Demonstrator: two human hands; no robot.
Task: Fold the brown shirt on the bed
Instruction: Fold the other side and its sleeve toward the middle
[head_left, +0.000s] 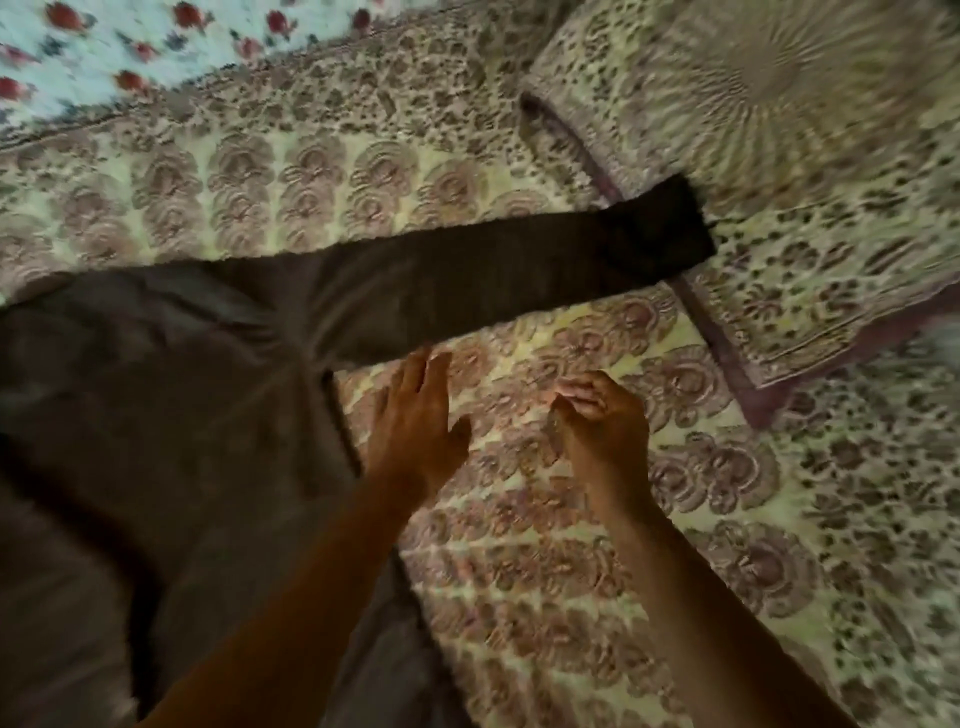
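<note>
The brown shirt (171, 395) lies spread flat on the bed (545, 545), filling the left half of the view. One long sleeve (519, 275) stretches out to the right, its cuff resting against a pillow. My left hand (415, 421) hovers flat with straight fingers just below the sleeve, beside the shirt's side seam. My right hand (597, 415) is to its right over the bedspread, fingers loosely curled and holding nothing. Neither hand grips the cloth.
A patterned pillow (779, 156) lies at the upper right, on the same floral bedspread. A white cloth with red flowers (130, 47) runs along the top left edge. The picture is blurred by motion.
</note>
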